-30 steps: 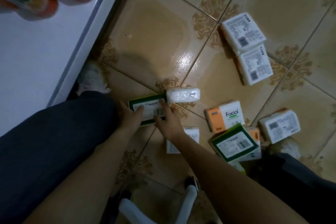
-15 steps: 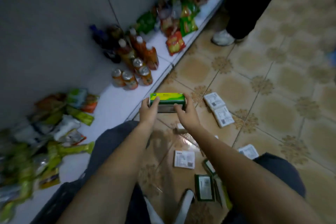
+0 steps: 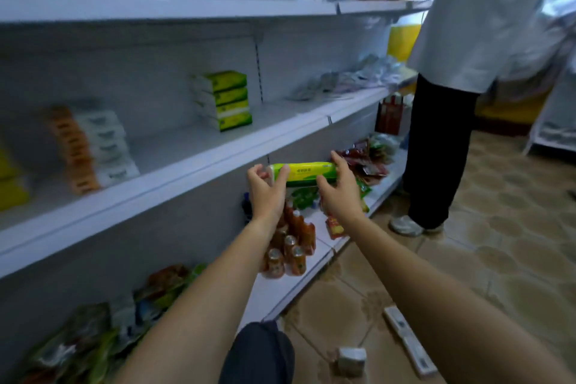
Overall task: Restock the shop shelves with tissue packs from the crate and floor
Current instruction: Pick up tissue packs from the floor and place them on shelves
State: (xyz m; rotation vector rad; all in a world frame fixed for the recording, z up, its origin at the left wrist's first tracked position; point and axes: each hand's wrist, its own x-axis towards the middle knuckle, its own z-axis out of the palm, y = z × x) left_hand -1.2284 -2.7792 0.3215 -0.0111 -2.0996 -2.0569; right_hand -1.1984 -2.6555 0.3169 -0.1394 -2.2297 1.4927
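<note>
I hold a green tissue pack (image 3: 307, 172) in the air in front of the middle shelf (image 3: 174, 165), just below its front edge. My left hand (image 3: 265, 193) grips the pack's left end and my right hand (image 3: 338, 190) grips its right end. On that shelf stands a stack of green tissue packs (image 3: 226, 100) and, further left, a stack of orange and white tissue packs (image 3: 90, 146). More tissue packs lie on the floor: one white pack (image 3: 351, 360) near my knee and a row of packs (image 3: 405, 338) to its right.
The bottom shelf (image 3: 274, 293) holds drink bottles (image 3: 288, 246) and snack bags (image 3: 93, 337). Another person (image 3: 461, 72) in a white shirt stands at the right, reaching onto the top shelf (image 3: 174, 6). Tiled floor (image 3: 498, 259) stretches to the right.
Both hands picked the green pack off the floor and lifted it up to the middle shelf's height. My view swung from the floor up to the shelves.
</note>
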